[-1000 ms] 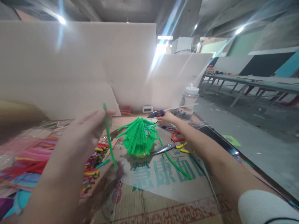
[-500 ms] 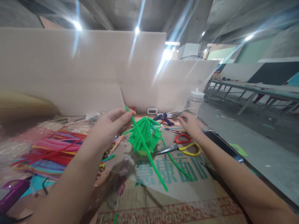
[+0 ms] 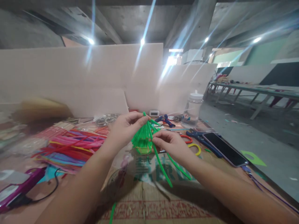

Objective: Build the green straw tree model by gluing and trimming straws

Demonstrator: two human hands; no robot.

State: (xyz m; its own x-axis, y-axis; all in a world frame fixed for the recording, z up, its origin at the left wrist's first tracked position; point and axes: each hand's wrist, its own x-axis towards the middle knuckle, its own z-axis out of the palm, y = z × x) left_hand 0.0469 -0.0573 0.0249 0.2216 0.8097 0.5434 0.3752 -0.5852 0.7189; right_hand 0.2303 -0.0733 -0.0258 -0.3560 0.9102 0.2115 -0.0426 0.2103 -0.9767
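A long green pipe cleaner [image 3: 161, 166] slants down in front of a cone-shaped green piece [image 3: 143, 141] made of many green strips. My left hand [image 3: 130, 124] pinches its upper end near the tip of the cone. Lower down, my right hand [image 3: 167, 141] has its thumb and fingertips closed on the same strand, beside the cone. A second green strand [image 3: 178, 168] lies on the printed board to the right. Scissors with red and yellow handles [image 3: 195, 149] are partly hidden behind my right hand.
Coloured pipe cleaners [image 3: 72, 146] are heaped at the left, above a purple power strip [image 3: 30, 186]. A blue glue gun [image 3: 165, 120] and a clear bottle [image 3: 195, 107] stand behind. At the right lie a phone [image 3: 225, 149] and blue-handled pliers [image 3: 205, 141].
My left hand has brought the strand's top to the cone's tip. My right hand has come in from the right and closed on the strand. The view has shifted slightly.
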